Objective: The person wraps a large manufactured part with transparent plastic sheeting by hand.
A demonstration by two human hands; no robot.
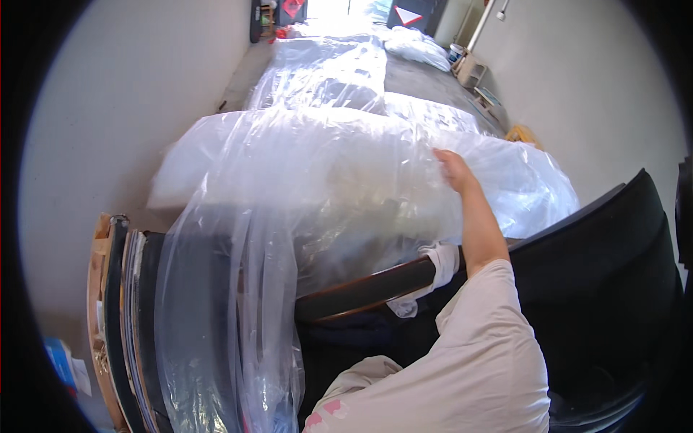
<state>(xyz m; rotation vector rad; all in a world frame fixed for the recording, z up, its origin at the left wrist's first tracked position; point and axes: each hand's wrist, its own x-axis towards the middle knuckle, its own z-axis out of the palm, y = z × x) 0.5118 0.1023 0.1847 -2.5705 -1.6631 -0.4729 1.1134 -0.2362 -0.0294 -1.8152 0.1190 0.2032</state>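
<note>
My right hand (453, 171) reaches forward, its fingers closed on a clear plastic sheet (346, 155). The sheet drapes over a long, bulky pale form whose kind I cannot make out, and bunched folds of it hang down at the front left. My right arm is stretched out, bare below a pale short sleeve. Under the arm, a white cloth (442, 265) is wrapped round a dark, brown-edged rail (375, 290). My left hand is out of sight.
Dark and wooden boards (133, 317) stand upright on the left beside the wall. A curved black panel (599, 274) rises at the right. More plastic (325, 65) runs back along the floor, with a white bundle (419, 49) and a wooden stool (471, 71) at the far right.
</note>
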